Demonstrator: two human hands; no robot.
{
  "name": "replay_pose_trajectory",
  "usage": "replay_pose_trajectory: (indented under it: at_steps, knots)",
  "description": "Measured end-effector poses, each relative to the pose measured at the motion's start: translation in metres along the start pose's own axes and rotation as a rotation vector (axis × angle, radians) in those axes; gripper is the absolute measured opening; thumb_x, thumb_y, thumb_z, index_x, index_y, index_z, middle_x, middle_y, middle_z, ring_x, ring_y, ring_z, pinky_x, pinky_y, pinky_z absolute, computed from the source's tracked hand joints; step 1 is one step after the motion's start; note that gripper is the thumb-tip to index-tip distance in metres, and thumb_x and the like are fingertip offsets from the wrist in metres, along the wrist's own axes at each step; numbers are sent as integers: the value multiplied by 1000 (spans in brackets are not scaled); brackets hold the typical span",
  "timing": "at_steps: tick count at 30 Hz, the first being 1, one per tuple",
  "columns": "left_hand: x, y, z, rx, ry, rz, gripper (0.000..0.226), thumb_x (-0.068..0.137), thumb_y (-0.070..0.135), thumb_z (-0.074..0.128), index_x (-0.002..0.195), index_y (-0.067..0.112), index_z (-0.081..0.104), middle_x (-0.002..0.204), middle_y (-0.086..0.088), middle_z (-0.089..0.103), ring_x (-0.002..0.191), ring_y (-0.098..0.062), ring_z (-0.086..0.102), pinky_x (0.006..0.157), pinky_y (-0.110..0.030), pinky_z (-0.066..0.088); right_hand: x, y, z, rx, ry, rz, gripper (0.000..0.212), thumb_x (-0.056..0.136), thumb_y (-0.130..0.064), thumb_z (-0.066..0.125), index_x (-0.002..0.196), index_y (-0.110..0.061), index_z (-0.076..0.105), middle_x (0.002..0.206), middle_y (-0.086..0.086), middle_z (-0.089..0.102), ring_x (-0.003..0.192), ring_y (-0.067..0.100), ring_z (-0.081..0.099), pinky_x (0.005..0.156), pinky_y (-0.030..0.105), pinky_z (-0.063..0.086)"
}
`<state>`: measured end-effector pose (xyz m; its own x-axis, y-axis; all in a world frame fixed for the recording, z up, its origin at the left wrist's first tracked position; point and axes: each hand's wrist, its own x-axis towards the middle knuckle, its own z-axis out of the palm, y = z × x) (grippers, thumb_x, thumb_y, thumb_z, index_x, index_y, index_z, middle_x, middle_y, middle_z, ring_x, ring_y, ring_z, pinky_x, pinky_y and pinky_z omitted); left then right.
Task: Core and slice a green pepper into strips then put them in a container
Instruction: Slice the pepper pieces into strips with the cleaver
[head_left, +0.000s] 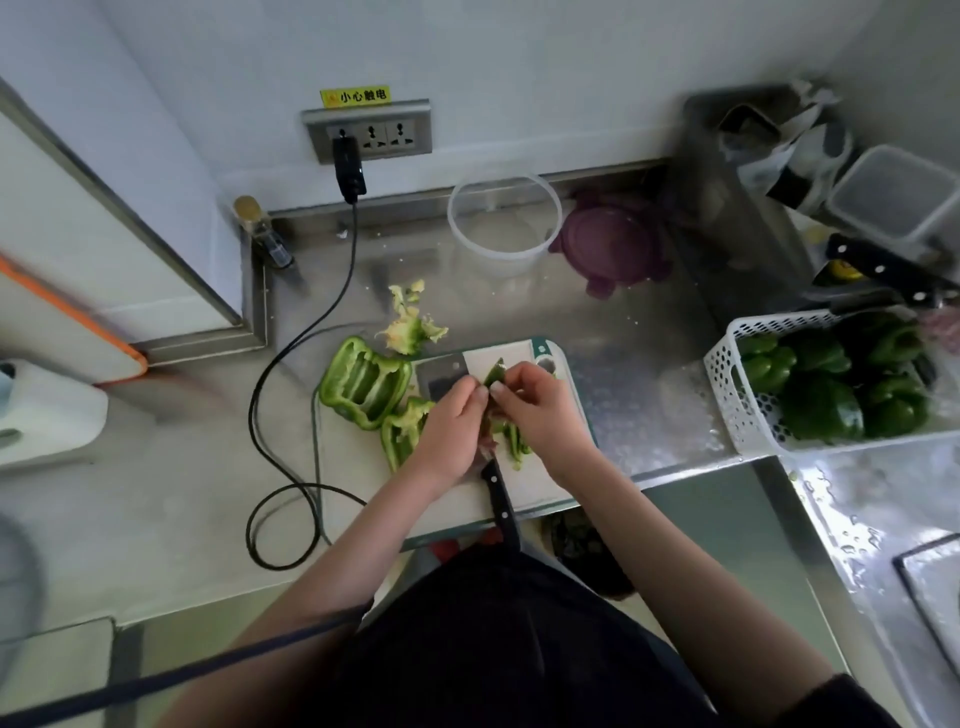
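My left hand (451, 426) and my right hand (535, 405) meet over the white cutting board (524, 483), both pinching a bunch of green pepper strips (511, 436) between them. A cored pepper half (363, 384) lies open at the board's left edge, with a smaller pepper piece (402, 434) beside my left hand. A cleaver (501, 499) lies on the board under my hands, its black handle pointing toward me. The clear round container (504, 218) stands empty at the back of the counter.
Pepper core and seed scraps (413, 322) lie behind the board. A purple lid (610, 244) sits right of the container. A white basket (727, 395) of whole green peppers stands at right. A black cable (291, 374) loops over the counter at left.
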<state>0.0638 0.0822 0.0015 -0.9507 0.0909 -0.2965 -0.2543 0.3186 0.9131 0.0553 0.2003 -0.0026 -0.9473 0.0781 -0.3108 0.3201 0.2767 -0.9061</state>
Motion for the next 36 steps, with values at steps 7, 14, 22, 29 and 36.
replay_pose_trajectory:
  at_steps: [7, 14, 22, 29, 36]
  knots:
    - [-2, 5, 1, -429, -161, -246, 18, 100, 21, 43, 94, 18, 60, 91, -15, 60, 77, -22, 61, 72, -41, 58, 7, 2, -22, 438, -286, 151, 19, 94, 3, 51, 76, -5, 49, 68, 9, 52, 58, 13, 56, 60, 20, 51]
    - [-5, 11, -1, -192, -200, -261, 12, 97, 19, 51, 92, 14, 61, 70, -6, 63, 58, -13, 63, 51, -24, 51, 14, 6, -34, 262, -366, 150, 20, 97, -7, 50, 102, 11, 57, 83, 13, 54, 74, 14, 57, 72, 19, 54]
    - [-6, 7, 15, 122, 43, -209, 22, 90, 11, 57, 77, -5, 65, 63, -7, 69, 53, -7, 66, 52, -17, 49, 9, 5, -22, -401, -93, -97, 24, 93, -22, 57, 72, -11, 53, 60, -4, 51, 54, 9, 47, 45, 13, 33]
    - [-2, 2, 25, 157, 165, -160, 30, 90, 25, 57, 73, 1, 65, 66, -12, 67, 62, -23, 65, 59, -30, 54, 12, 5, -24, -328, -202, -56, 16, 96, -23, 53, 87, -10, 56, 66, -4, 55, 59, 12, 54, 48, 10, 38]
    - [-10, 4, 17, -384, 35, -333, 12, 92, 16, 58, 92, 9, 68, 86, -12, 73, 75, -21, 72, 60, -25, 55, 10, 6, -35, 265, -342, 223, 18, 94, -11, 58, 77, -8, 62, 63, 1, 59, 61, 15, 60, 64, 30, 56]
